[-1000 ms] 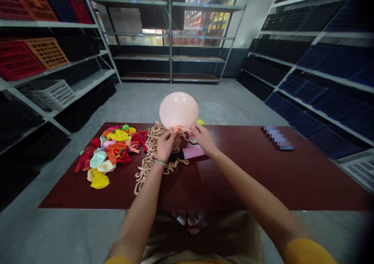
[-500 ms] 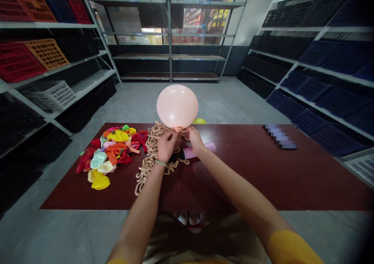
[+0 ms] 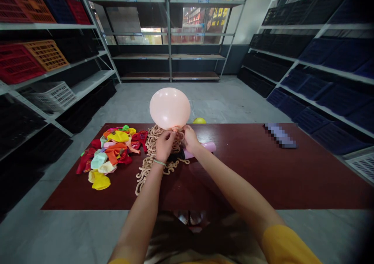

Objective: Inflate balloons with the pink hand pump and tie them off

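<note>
Seen from the head camera, a person's left hand point(image 3: 165, 146) and right hand point(image 3: 190, 138) come close together at the knotted neck of an inflated peach balloon point(image 3: 170, 108), both pinching it just above the far half of a dark red table point(image 3: 263, 180). A pale green wristband point(image 3: 159, 162) circles the left wrist, and yellow sleeves point(image 3: 284, 244) show at the bottom of the frame. A knotted tan strand point(image 3: 150, 161) lies in a heap under the hands, with a pink-and-black tube point(image 3: 201, 150) just right of them. A pile of limp multicoloured balloons point(image 3: 106, 157) sits left of the strand, and a small yellow balloon point(image 3: 199, 120) lies at the far edge. A pixelated object point(image 3: 280, 135) rests near the table's far right corner. Shelves of plastic crates point(image 3: 43, 55) line the room.
</note>
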Available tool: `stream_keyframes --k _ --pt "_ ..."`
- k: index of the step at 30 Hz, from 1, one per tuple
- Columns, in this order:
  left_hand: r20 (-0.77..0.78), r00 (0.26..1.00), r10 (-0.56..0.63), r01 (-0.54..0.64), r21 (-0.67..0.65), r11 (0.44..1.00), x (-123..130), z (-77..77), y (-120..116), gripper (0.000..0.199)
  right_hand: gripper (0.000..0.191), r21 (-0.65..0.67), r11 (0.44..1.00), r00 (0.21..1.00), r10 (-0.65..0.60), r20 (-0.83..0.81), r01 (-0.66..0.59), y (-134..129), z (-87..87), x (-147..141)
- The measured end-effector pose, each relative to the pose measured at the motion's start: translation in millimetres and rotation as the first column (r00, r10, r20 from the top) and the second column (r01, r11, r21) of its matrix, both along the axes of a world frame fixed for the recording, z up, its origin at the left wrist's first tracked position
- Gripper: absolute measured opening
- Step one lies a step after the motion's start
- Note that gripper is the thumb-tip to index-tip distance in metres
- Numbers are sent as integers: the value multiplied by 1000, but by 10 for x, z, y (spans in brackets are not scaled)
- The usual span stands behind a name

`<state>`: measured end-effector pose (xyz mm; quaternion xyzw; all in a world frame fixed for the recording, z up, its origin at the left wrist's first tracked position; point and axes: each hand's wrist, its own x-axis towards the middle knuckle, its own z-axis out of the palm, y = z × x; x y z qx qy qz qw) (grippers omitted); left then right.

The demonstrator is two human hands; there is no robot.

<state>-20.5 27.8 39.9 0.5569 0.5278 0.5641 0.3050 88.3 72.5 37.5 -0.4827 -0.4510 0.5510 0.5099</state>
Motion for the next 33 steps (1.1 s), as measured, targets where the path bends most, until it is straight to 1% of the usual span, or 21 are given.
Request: stream_keyframes --k 3,5,6,7,8,9,10,11,12,13,14,16,18,19,20,22,24,27,30,31,33 --pt "-24 1000 10 -10 -13 1000 -22 -15 11 22 15 -53 998 999 -35 23 36 -37 56 56" --pt "-5 1000 16 -17 -30 999 -34 -39 21 22 17 -52 997 998 -49 48 51 -87 113 131" --pt "34 999 18 -16 -54 998 -38 -54 29 22 20 -4 998 993 -66 97 67 -120 145 178" --pt "92 996 18 -9 -89 996 -40 -70 38 21 22 81 993 978 -99 183 86 -158 177 230" --pt "158 987 18 3 -131 991 -40 -86 48 20 25 195 976 942 -150 300 93 -199 208 282" --pt "223 975 20 19 -173 985 -38 -99 60 20 27 320 945 876 -213 433 72 -242 237 333" --pt "279 960 28 32 -208 978 -36 -110 72 21 31 428 904 780 -276 561 12 -284 265 378" --pt "321 946 40 38 -234 972 -34 -116 83 21 34 498 863 669 -322 670 -83 -322 293 415" --pt "353 934 58 35 -251 967 -32 -117 93 20 37 522 832 570 -342 747 -185 -354 320 444" --pt "382 921 77 28 -262 965 -30 -113 99 19 39 519 807 493 -342 800 -281 -380 350 463" --pt "411 907 93 24 -271 962 -29 -105 102 18 40 506 781 437 -337 834 -365 -398 384 473" --pt "459 882 107 29 -280 960 -25 -79 96 18 40 485 725 380 -323 867 -489 -412 462 476" --pt "491 866 97 44 -268 962 -21 -45 76 20 39 473 692 354 -321 878 -546 -402 555 472" --pt "504 860 84 55 -254 966 -19 -27 64 22 39 464 692 337 -324 884 -553 -392 601 474" --pt "518 853 68 66 -236 969 -17 -9 51 24 40 456 708 320 -328 889 -539 -378 645 481" --pt "555 831 27 102 -200 974 -19 29 24 28 40 447 760 296 -342 892 -471 -341 710 511" --pt "605 796 -17 152 -173 973 -29 65 1 32 40 449 788 285 -355 890 -422 -297 734 560" --pt "697 715 -52 223 -156 962 -51 105 -23 33 40 459 789 292 -363 885 -409 -228 694 636" --pt "759 647 -68 263 -139 955 -69 121 -31 31 40 455 787 281 -365 888 -416 -183 627 670" --pt "766 639 -70 267 -135 954 -72 122 -30 31 40 454 785 273 -368 889 -422 -178 614 671" --pt "751 657 -64 248 -134 960 -76 118 -24 31 41 447 781 256 -369 894 -435 -186 617 661"
